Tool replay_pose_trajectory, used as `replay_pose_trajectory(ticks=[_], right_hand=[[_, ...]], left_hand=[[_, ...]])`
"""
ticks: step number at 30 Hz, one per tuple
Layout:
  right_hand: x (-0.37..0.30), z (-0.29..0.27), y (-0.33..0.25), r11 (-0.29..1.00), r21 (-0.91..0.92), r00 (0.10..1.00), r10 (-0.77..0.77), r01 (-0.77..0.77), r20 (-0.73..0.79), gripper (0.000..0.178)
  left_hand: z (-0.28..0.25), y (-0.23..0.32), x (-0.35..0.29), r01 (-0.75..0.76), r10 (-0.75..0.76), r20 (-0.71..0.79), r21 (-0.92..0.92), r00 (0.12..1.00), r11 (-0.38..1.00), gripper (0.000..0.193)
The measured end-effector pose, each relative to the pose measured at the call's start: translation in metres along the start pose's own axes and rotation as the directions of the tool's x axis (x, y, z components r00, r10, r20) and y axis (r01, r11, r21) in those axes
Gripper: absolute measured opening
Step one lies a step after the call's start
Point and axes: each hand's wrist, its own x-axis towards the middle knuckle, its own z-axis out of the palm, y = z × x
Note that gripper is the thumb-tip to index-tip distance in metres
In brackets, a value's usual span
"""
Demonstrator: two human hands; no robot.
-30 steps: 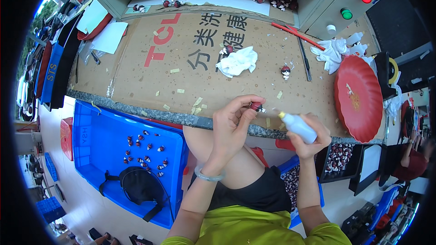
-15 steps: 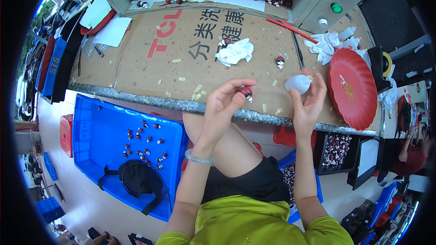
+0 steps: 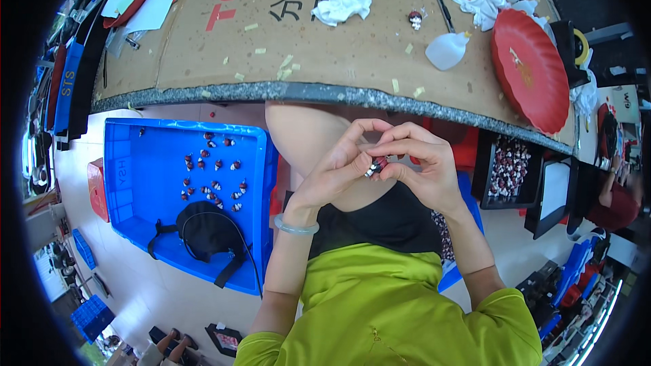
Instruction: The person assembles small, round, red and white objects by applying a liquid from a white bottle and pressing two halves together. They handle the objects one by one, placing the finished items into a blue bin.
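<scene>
Left hand (image 3: 339, 171) and right hand (image 3: 428, 168) both pinch one small figurine (image 3: 378, 165) over the lap — this piece looks mid-work. Squeeze bottle (image 3: 446, 52) parked on cardboard (image 3: 196, 61). More pieces (image 3: 218, 164) sit in blue crate (image 3: 139, 190) — can't tell which are finished.

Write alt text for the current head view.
A person's left hand and right hand hold a small figurine near a cardboard-covered bench bearing a white bottle, crumpled tissue and red tray; more figurines lie in a blue bin, left.
</scene>
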Motion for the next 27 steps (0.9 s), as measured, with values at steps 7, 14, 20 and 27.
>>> replay_pose_trajectory(ticks=[7,14,20,27], right_hand=[[-0.03,0.021,0.011,0.94,0.293,0.955,0.234,-0.174,-0.184,0.027],[-0.039,0.028,0.015,0.978,0.201,0.963,0.101,-0.05,-0.251,0.022],[-0.045,0.032,0.018,0.988,0.134,0.951,-0.028,0.073,-0.309,0.018],[-0.047,0.038,0.017,0.978,0.162,0.935,-0.069,0.132,-0.348,0.015]], left_hand=[[0.022,-0.02,-0.018,-0.233,0.439,-0.151,0.673,0.886,0.702,0.057],[0.039,-0.045,-0.025,-0.292,0.563,-0.277,0.635,0.779,0.715,0.044],[0.048,-0.04,-0.023,-0.277,0.652,-0.232,0.767,0.722,0.579,0.032],[0.052,-0.039,-0.023,-0.297,0.712,-0.193,0.812,0.675,0.502,0.027]])
